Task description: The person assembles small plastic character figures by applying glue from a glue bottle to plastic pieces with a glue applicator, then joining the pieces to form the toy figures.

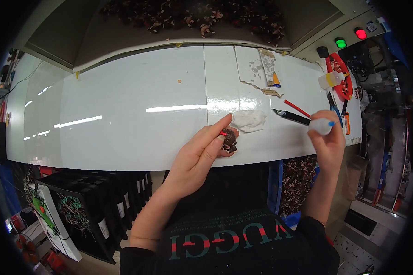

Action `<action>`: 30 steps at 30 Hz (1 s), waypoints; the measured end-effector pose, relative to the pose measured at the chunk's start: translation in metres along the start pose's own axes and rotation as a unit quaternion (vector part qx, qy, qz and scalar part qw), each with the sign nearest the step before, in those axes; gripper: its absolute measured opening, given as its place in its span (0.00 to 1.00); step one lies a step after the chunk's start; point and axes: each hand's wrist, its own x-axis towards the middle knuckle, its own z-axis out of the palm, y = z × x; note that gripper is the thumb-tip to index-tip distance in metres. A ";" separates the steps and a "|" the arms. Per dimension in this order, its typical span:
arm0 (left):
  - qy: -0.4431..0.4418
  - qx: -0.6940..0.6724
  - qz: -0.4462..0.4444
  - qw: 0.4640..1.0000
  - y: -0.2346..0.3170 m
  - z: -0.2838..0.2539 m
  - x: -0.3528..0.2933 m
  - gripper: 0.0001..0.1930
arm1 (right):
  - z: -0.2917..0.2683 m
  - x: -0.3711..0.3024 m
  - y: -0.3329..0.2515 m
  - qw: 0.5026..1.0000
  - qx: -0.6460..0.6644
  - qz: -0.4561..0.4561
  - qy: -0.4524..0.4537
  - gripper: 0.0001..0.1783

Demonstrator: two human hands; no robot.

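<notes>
A small brown figurine with a bit of pink-red on it sits in my left hand, its fingers closed round it just above the table's front edge. Further right, my right hand grips a small translucent squeeze bottle with a blue part at its tip. The bottle is held apart from the figurine. Between the hands lies a crumpled white tissue. A craft knife and a thin red stick rest beside the right hand.
Blue-handled pliers and a yellow-banded squeeze bottle stand near a red tray of small parts. A torn board lies at the back. Many brown figurines fill the machine opening; more fill a blue crate below.
</notes>
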 end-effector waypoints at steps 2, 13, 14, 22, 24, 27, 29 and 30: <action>0.003 -0.006 -0.002 1.000 0.001 0.000 0.000 0.21 | 0.002 -0.004 -0.011 0.992 -0.045 -0.080 -0.082 0.19; 0.035 0.025 0.030 0.999 -0.002 0.003 -0.002 0.19 | 0.026 -0.005 -0.033 0.972 -0.090 -0.143 -0.163 0.23; 0.037 0.037 0.027 0.998 -0.001 0.004 -0.002 0.19 | 0.028 -0.004 -0.034 0.972 -0.091 -0.141 -0.163 0.23; 0.042 0.097 0.057 0.993 -0.008 0.003 -0.003 0.18 | 0.039 -0.001 -0.037 0.951 -0.150 -0.179 -0.200 0.20; 0.042 0.115 0.066 0.990 -0.009 0.003 -0.003 0.18 | 0.041 -0.001 -0.037 0.951 -0.152 -0.180 -0.200 0.19; 0.044 0.104 0.068 0.991 -0.009 0.003 -0.003 0.18 | 0.043 0.001 -0.037 0.949 -0.158 -0.186 -0.201 0.19; 0.042 0.112 0.071 0.990 -0.010 0.003 -0.003 0.18 | 0.042 0.001 -0.037 0.947 -0.164 -0.189 -0.202 0.19; 0.042 0.120 0.075 0.989 -0.010 0.002 -0.003 0.18 | 0.043 0.000 -0.037 0.947 -0.165 -0.187 -0.202 0.19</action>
